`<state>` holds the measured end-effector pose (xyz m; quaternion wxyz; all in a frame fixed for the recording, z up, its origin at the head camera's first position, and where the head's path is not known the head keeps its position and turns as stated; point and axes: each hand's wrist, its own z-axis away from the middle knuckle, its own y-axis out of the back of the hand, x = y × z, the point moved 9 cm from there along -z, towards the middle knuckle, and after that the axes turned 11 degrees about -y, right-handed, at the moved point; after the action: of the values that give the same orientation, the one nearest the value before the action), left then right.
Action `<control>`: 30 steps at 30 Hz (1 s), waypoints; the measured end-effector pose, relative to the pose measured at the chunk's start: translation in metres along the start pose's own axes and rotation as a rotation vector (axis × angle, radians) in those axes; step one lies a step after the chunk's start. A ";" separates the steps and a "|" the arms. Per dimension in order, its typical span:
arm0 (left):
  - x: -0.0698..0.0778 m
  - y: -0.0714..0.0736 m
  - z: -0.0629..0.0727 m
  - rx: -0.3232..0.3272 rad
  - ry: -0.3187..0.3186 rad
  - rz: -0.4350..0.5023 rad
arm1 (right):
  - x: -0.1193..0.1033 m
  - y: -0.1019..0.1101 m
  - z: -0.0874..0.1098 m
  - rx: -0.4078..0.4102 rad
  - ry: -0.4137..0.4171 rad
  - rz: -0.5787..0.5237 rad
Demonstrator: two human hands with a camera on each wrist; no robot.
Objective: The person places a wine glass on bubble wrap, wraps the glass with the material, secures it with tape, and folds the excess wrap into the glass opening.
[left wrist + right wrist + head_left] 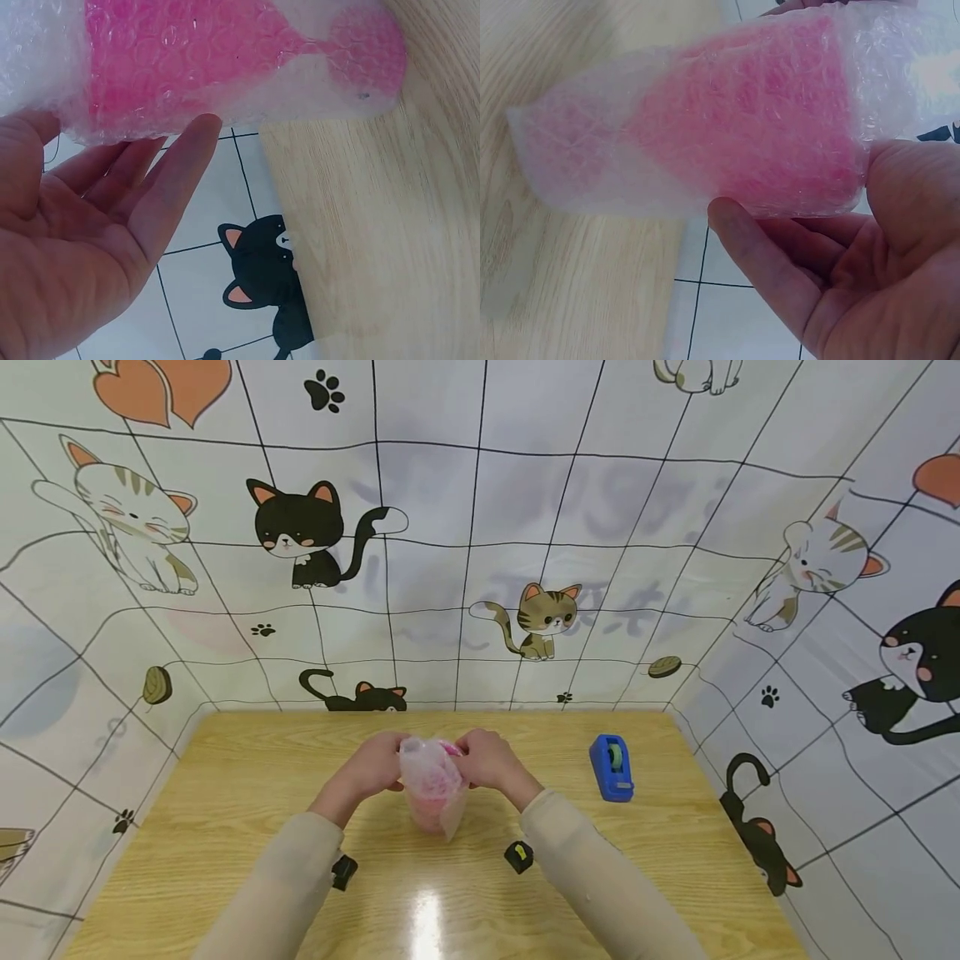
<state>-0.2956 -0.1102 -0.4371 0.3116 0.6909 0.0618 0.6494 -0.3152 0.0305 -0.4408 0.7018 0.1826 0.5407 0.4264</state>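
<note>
A pink stemmed goblet (187, 52) is wrapped in clear bubble wrap (427, 768) and stands on the table in front of me in the head view. Its wide bowl, narrow stem and round foot show through the bubbles. The loose upper end of the wrap rises past the bowl. My left hand (379, 764) holds the wrap at its upper left side, thumb and fingers against it. On the other side my right hand (486, 760) grips the wrap near the bowl's rim, its index finger (739, 229) touching the side. Some fingertips are hidden behind the wrap.
A blue tape dispenser (613, 768) stands at the right on the wooden table (262, 777). Small black devices (519, 857) sit beside both sleeves. A white cloth with cat drawings (435, 527) hangs behind and along both sides.
</note>
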 end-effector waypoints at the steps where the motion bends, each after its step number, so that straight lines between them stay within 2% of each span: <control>1: 0.002 0.001 0.000 0.000 -0.009 -0.025 | 0.000 0.000 0.000 -0.004 0.001 0.004; 5: 0.004 0.002 0.000 0.002 -0.029 -0.061 | 0.003 -0.004 -0.003 -0.089 0.006 -0.058; 11: 0.002 0.001 0.002 0.010 -0.033 -0.020 | 0.010 -0.012 -0.004 -0.336 -0.060 -0.251; 15: 0.006 0.001 0.002 0.009 -0.059 -0.059 | 0.011 -0.015 -0.003 -0.398 -0.079 -0.284; 18: 0.010 0.001 0.001 0.016 -0.068 -0.119 | 0.010 -0.015 -0.004 -0.378 -0.085 -0.269; 24: 0.018 0.000 -0.004 0.011 -0.096 -0.357 | 0.005 -0.013 -0.007 -0.264 -0.089 -0.162; 30: 0.016 -0.006 -0.008 0.000 -0.055 -0.401 | 0.001 -0.009 -0.010 -0.124 -0.079 -0.052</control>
<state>-0.2993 -0.0953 -0.4268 0.4363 0.6821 0.1896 0.5554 -0.3201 0.0238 -0.4513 0.7434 0.1416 0.4896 0.4331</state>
